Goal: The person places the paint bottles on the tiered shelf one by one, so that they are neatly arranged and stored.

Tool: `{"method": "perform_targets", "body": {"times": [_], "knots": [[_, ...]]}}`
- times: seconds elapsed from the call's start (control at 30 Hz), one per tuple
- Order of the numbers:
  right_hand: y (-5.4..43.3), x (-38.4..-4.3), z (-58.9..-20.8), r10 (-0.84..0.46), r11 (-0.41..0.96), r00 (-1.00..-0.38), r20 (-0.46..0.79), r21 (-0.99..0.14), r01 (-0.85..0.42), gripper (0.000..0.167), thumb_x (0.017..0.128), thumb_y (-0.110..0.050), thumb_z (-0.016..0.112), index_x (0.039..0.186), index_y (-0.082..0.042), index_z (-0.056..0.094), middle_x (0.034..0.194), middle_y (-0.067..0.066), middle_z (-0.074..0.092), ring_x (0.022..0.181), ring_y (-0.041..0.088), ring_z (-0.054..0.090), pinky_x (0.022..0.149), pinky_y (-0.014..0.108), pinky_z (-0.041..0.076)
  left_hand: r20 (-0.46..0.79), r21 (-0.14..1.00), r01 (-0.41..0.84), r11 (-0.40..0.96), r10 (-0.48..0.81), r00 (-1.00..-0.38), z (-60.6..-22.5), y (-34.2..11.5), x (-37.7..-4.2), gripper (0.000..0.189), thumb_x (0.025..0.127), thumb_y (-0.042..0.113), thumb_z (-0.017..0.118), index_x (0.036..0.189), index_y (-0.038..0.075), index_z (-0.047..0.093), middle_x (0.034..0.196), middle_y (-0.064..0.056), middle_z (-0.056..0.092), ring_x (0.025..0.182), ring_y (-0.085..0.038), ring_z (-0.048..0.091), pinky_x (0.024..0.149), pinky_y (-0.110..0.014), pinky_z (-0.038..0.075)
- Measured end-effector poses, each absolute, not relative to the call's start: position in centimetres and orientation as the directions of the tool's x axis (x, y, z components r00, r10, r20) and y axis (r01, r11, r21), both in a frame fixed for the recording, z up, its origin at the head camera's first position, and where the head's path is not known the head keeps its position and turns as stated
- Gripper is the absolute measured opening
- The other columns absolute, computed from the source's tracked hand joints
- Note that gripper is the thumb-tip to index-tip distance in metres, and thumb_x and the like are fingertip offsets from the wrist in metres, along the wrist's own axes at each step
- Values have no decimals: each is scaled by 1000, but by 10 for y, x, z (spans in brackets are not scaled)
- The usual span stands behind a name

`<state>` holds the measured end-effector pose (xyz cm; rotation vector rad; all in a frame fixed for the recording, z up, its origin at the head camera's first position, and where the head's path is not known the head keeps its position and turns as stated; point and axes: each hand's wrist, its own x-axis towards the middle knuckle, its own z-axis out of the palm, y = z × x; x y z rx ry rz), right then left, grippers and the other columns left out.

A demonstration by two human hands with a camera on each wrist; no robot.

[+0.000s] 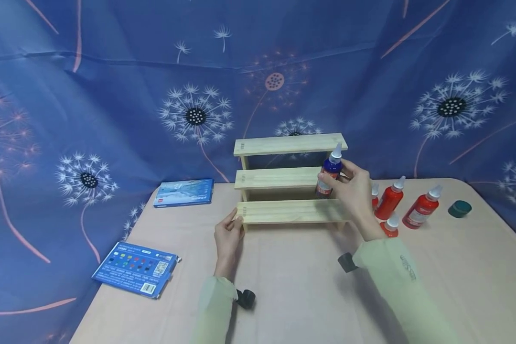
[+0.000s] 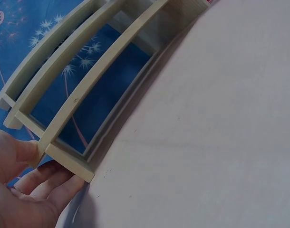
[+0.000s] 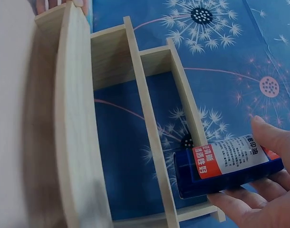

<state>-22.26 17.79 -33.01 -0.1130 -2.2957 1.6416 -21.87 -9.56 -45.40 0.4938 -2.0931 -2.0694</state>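
Note:
A three-tier wooden step shelf [image 1: 279, 177] stands on the table. At its left end my left hand [image 1: 227, 237] grips the lowest tier, the thumb near the top board and the fingers against the end piece [image 2: 71, 163]. My right hand [image 1: 356, 192] holds a dark blue ink bottle [image 1: 332, 166] with a white pointed nozzle, upright near the right end of the middle tier. In the right wrist view the bottle's base [image 3: 185, 175] is near the shelf's boards; I cannot tell whether it touches one. Fingers hide part of its red and white label.
Right of the shelf stand several red bottles with white caps, among them one red bottle [image 1: 422, 210]; my right arm partly covers others. A dark green round lid [image 1: 459, 209] lies farther right. Two blue flat boxes, a back one [image 1: 183, 193] and a front one [image 1: 133, 268], lie left.

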Motion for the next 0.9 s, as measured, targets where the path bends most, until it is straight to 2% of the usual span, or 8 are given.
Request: {"method": "perform_targets", "body": {"times": [0.17, 0.37, 0.47, 0.6, 0.9], "knots": [[178, -234, -323, 283, 361, -936, 208, -927, -97, 67, 85, -26, 77, 142, -7, 50, 134, 16, 59, 121, 29, 59, 106, 42, 47, -104, 993, -114, 9, -343, -933, -452, -95, -218, 36, 96, 5, 61, 131, 9, 62, 100, -17, 73, 87, -16, 71, 72, -27, 62], [176, -245, -321, 313, 338, -934, 172, -939, -59, 69, 84, -32, 78, 144, -13, 49, 137, 14, 58, 125, 28, 56, 106, 43, 47, -143, 987, -161, 23, -348, -926, -454, -96, -220, 36, 96, 9, 62, 132, 14, 62, 109, -16, 72, 95, -19, 71, 78, -29, 62], [176, -249, -321, 325, 340, -931, 168, -939, -51, 68, 84, -33, 77, 143, -15, 50, 136, 13, 59, 125, 27, 56, 106, 43, 48, -150, 985, -170, 24, -349, -925, -455, -96, -222, 37, 96, 10, 62, 132, 14, 62, 108, -16, 72, 94, -18, 71, 77, -29, 62], [176, -256, -322, 339, 346, -925, 170, -937, -45, 68, 84, -33, 77, 144, -15, 50, 137, 13, 58, 125, 26, 56, 107, 42, 47, -141, 986, -162, 32, -345, -928, -456, -97, -221, 36, 96, 10, 62, 132, 14, 62, 106, -16, 73, 91, -17, 71, 74, -27, 62], [174, -268, -324, 345, 346, -924, 167, -937, -40, 68, 85, -31, 77, 144, -14, 49, 137, 13, 58, 125, 26, 56, 107, 40, 47, -118, 990, -139, 39, -338, -934, -454, -98, -220, 37, 96, 9, 62, 132, 14, 61, 109, -17, 72, 95, -21, 71, 76, -29, 62]]}}
